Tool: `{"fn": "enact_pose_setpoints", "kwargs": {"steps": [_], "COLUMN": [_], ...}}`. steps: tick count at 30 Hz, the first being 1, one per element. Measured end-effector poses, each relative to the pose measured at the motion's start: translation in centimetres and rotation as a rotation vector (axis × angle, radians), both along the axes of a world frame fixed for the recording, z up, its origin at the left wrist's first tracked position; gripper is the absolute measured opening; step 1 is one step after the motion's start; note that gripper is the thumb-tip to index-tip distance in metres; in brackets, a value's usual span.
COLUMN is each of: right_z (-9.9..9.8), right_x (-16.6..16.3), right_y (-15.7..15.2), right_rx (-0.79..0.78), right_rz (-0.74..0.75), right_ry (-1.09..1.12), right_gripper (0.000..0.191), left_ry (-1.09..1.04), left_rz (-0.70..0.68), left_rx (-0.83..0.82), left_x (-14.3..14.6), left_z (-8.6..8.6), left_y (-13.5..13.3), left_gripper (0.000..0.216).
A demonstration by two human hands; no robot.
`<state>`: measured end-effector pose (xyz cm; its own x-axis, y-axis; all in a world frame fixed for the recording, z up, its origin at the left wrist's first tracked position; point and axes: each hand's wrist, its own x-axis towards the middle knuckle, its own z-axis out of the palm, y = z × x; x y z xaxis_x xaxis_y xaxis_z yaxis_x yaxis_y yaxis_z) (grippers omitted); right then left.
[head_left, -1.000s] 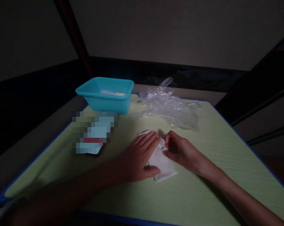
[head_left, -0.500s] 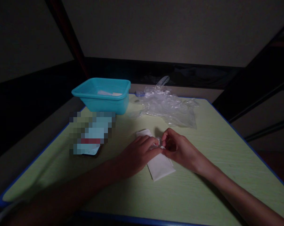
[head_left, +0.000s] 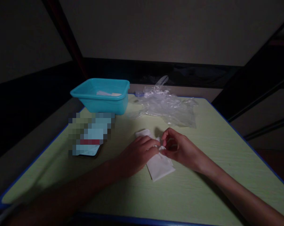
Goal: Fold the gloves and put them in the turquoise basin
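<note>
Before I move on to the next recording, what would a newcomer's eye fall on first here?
Probably the turquoise tub, the strongest color in a dim scene, at the far left of the table. Next, the left hand and right hand, close together at a folded white sheet near the middle. Beyond them, crumpled clear plastic lies right of the tub.

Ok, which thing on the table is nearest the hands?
The folded white sheet, partly under the left hand. The blue tub, phone and clear plastic all lie farther off.
</note>
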<state>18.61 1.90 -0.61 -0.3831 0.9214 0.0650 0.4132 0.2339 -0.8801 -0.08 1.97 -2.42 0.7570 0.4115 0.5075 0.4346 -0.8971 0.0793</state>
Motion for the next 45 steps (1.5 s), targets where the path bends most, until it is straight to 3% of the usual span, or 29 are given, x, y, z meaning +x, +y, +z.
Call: {"fn": "enact_pose_setpoints", "kwargs": {"steps": [17, 30, 45], "right_z": [0.10, 0.06, -0.21], "right_x": [-0.38, -0.30, -0.75], "right_y": [-0.34, -0.49, -0.66], "right_rx": [0.032, 0.053, 0.026], "right_rz": [-0.046, -0.038, -0.081], "right_ry": [0.008, -0.083, 0.055], "right_gripper": [0.020, 0.022, 0.024], "left_ry": [-0.071, 0.032, 0.098], "left_rz": [0.001, 0.001, -0.037], "left_rx": [0.070, 0.069, 0.035], "left_x": [-0.68, -0.92, -1.03], "left_z": [-0.03, 0.12, 0.29], "left_y": [-0.30, -0.74, -0.72], "left_gripper": [0.024, 0.020, 0.018]}}
